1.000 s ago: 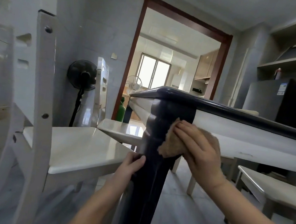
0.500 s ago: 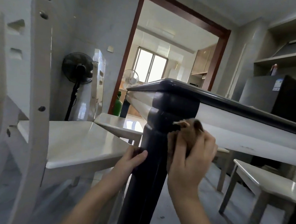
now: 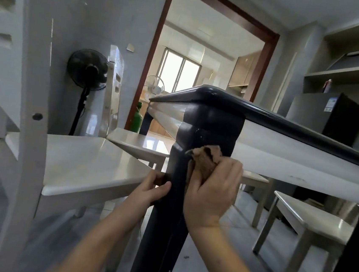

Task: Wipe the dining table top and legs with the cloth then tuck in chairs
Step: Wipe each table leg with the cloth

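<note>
Two hands meet at the worktop's (image 3: pixel 286 122) dark corner leg (image 3: pixel 163 234): the right hand (image 3: pixel 210 192) grips a brown cloth (image 3: pixel 204 160) and presses it against the leg's upper part, while the left hand (image 3: pixel 153 190) clasps the leg just beside a white chair (image 3: pixel 87 163).

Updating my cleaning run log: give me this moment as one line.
phase: leg wipe | right hand: holds cloth against table leg | left hand: grips leg lower down | white chair: not tucked in

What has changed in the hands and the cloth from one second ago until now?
The right hand turned from lying sideways across the table leg to fingers pointing up, bunching the cloth against the leg's right side. The left hand kept gripping the leg lower down.
</note>
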A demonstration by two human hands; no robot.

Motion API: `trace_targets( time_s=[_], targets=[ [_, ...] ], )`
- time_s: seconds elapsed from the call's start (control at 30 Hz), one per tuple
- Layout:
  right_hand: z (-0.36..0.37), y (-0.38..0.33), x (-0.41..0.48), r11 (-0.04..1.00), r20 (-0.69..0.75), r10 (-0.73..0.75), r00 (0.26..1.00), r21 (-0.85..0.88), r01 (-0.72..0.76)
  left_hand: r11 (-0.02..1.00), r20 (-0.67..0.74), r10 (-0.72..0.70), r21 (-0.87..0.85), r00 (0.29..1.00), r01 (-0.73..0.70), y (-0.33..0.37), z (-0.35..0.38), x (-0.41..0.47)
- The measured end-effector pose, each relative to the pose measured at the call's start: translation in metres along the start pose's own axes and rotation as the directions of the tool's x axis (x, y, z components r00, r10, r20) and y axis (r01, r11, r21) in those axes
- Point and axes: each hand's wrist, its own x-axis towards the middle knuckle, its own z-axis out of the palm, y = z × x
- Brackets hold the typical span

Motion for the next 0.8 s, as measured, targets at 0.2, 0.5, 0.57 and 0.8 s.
trace_targets(
  time_s=[0.2, 0.5, 0.57, 0.8],
  targets=[
    [0.019, -0.039, 0.068, 0.995, -0.136, -0.102, 0.985, -0.009, 0.102, 1.000, 0.003, 0.005, -0.004, 1.000, -0.005, -0.004, -0.002, 0.000],
    [0.005, -0.027, 0.006, 0.993, 0.026, -0.115, 0.993, -0.005, 0.115, 1.000, 0.021, 0.012, -0.008, 1.000, -0.012, 0.000, -0.002, -0.002],
    [0.013, -0.046, 0.047, 0.995, -0.035, -0.095, 0.995, -0.019, 0.094, 1.000, 0.031, -0.004, -0.014, 1.000, 0.005, -0.001, -0.003, -0.002],
    [0.009, -0.022, -0.007, 0.998, -0.020, 0.064, 0.998, 0.016, -0.063, 0.996, -0.045, 0.094, -0.003, 0.995, -0.094, -0.011, 0.005, -0.004]
  ],
)
